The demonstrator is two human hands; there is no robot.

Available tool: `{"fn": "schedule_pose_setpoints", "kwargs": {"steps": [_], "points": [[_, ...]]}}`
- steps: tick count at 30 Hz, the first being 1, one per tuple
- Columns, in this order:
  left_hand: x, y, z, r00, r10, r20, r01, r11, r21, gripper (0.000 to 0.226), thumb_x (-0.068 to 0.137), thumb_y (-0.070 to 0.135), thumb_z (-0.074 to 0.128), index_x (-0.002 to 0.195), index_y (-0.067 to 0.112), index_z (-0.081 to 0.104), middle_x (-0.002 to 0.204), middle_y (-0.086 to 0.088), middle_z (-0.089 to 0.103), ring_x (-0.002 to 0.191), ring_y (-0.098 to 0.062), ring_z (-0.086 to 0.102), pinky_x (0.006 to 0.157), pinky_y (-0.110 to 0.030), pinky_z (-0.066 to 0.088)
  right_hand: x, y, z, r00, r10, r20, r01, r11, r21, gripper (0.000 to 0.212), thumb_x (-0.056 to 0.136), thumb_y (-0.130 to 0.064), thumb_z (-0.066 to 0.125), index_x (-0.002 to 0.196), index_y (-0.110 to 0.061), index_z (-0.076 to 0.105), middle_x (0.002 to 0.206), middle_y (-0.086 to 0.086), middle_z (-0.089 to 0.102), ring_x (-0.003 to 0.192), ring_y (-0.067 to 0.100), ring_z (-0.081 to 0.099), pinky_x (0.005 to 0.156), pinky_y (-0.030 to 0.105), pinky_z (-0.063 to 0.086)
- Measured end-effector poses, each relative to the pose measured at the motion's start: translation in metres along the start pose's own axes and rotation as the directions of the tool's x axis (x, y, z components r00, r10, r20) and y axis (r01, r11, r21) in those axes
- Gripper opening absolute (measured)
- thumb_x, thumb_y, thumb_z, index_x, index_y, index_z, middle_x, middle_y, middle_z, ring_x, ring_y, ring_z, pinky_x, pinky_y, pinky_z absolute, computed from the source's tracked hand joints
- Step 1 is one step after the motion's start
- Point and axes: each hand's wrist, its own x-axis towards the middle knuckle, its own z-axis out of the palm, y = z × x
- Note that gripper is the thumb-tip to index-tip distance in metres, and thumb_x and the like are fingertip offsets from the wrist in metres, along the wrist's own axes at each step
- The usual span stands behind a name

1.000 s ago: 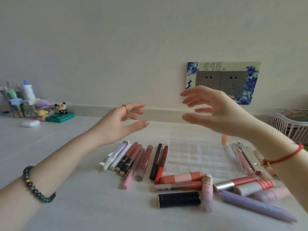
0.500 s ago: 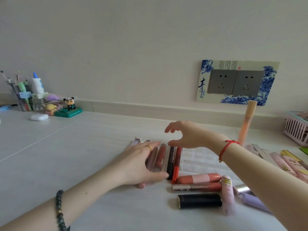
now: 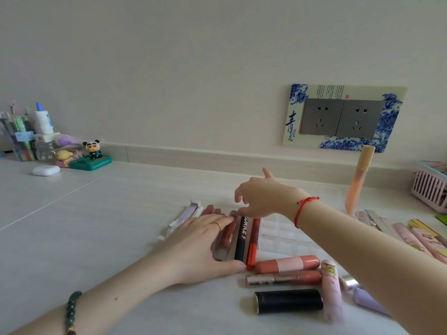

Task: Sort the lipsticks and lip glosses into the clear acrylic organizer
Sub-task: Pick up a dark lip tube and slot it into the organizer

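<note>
The clear acrylic organizer (image 3: 285, 235) lies on the white table, partly behind my right forearm. A peach lip gloss (image 3: 358, 180) stands upright at its far right corner. Left of it is a row of tubes, among them a slim black one (image 3: 242, 240) and a red-orange one (image 3: 253, 243). My left hand (image 3: 200, 245) rests flat on this row, its fingers straight. My right hand (image 3: 263, 199) reaches across to the row's far ends, fingers loosely bent, its thumb near the black tube's tip. In front lie a coral lipstick (image 3: 287, 263), a rose gloss (image 3: 284, 279), a black lipstick (image 3: 289, 301) and a pink cartoon tube (image 3: 331, 288).
More pink tubes (image 3: 411, 235) lie at the right, a lilac tube (image 3: 367, 301) under my right arm. A pink basket (image 3: 430, 189) sits far right. A panda figurine (image 3: 93, 153), a white case (image 3: 46, 170) and a pen holder (image 3: 21, 139) stand far left by the wall.
Both hands came down from the air to the row of tubes. The left hand now lies on them, and the right hand has dropped closer to their far ends.
</note>
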Motion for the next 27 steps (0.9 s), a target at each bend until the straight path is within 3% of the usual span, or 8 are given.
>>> {"fn": "schedule_pose_setpoints", "kwargs": {"steps": [11,12,13,15,17,19,22,27], "points": [[-0.002,0.002,-0.002,0.995,0.002,-0.098,-0.006,0.999,-0.039,0.091,0.058,0.083,0.046,0.137,0.04,0.029,0.144,0.025,0.03,0.135,0.001,0.011,0.11,-0.022,0.013,-0.008,-0.002,0.003,0.994,0.052,-0.101,-0.026,0.971,0.239,0.025,0.088,-0.029,0.048,0.109,-0.02,0.059,0.108,-0.002,0.061,0.115,0.02,0.049,0.111,0.054,-0.004],[-0.003,0.003,-0.004,0.995,-0.006,-0.101,0.0,0.999,-0.053,0.088,0.058,0.082,0.049,0.135,0.044,0.029,0.139,0.031,0.031,0.134,-0.002,0.015,0.104,-0.029,0.033,-0.01,-0.002,0.001,0.987,0.06,-0.147,-0.017,0.96,0.28,0.024,0.088,-0.027,0.048,0.108,-0.021,0.06,0.108,-0.002,0.062,0.114,0.02,0.05,0.111,0.052,-0.001],[-0.004,0.004,-0.007,0.995,-0.029,-0.092,0.018,0.993,-0.118,0.084,0.057,0.08,0.053,0.131,0.048,0.031,0.132,0.038,0.033,0.129,-0.008,0.027,0.079,-0.033,0.054,-0.011,-0.002,-0.001,0.979,0.066,-0.193,0.0,0.946,0.325,0.024,0.087,-0.024,0.047,0.108,-0.021,0.061,0.108,-0.001,0.063,0.112,0.021,0.051,0.112,0.05,0.005],[-0.008,0.01,-0.015,0.994,-0.069,-0.087,0.035,0.938,-0.346,0.076,0.054,0.072,0.063,0.123,0.053,0.036,0.11,0.042,0.045,0.092,-0.015,0.058,0.043,-0.034,0.054,-0.016,-0.001,-0.007,0.958,0.071,-0.277,0.054,0.906,0.42,0.029,0.086,-0.015,0.044,0.108,-0.02,0.062,0.109,0.001,0.064,0.109,0.022,0.053,0.106,0.04,0.027],[-0.009,0.014,-0.023,0.987,-0.06,-0.151,-0.014,0.896,-0.443,0.072,0.054,0.069,0.065,0.12,0.051,0.042,0.085,0.033,0.062,0.062,-0.009,0.063,0.062,-0.036,0.057,-0.023,0.001,-0.014,0.945,0.073,-0.32,0.099,0.867,0.489,0.036,0.082,-0.006,0.041,0.109,-0.019,0.062,0.112,0.003,0.062,0.105,0.021,0.055,0.09,0.028,0.04],[-0.007,0.017,-0.031,0.963,-0.013,-0.269,-0.113,0.887,-0.447,0.067,0.056,0.071,0.061,0.117,0.049,0.047,0.092,0.026,0.067,0.081,0.006,0.061,0.082,-0.015,0.045,-0.032,0.006,-0.019,0.934,0.058,-0.353,0.142,0.845,0.515,0.039,0.079,-0.001,0.043,0.108,-0.019,0.062,0.109,0.003,0.061,0.101,0.019,0.057,0.086,0.027,0.044],[-0.001,0.024,-0.047,0.931,0.034,-0.363,-0.232,0.823,-0.518,0.051,0.061,0.066,0.058,0.108,0.047,0.054,0.111,0.025,0.063,0.099,0.007,0.057,0.079,-0.004,0.04,-0.046,0.012,-0.022,0.907,0.066,-0.416,0.209,0.786,0.582,0.027,0.08,-0.005,0.056,0.102,-0.018,0.063,0.099,-0.002,0.061,0.091,0.014,0.063,0.087,0.031,0.049],[0.025,0.043,-0.073,0.854,0.068,-0.516,-0.426,0.661,-0.617,0.04,0.069,0.063,0.056,0.098,0.037,0.065,0.104,0.019,0.068,0.095,0.002,0.063,0.081,-0.006,0.041,-0.068,0.025,-0.023,0.861,0.209,-0.463,0.166,0.746,0.645,0.013,0.083,-0.021,0.062,0.096,-0.019,0.065,0.089,-0.001,0.066,0.082,0.018,0.065,0.081,0.033,0.052]]}}
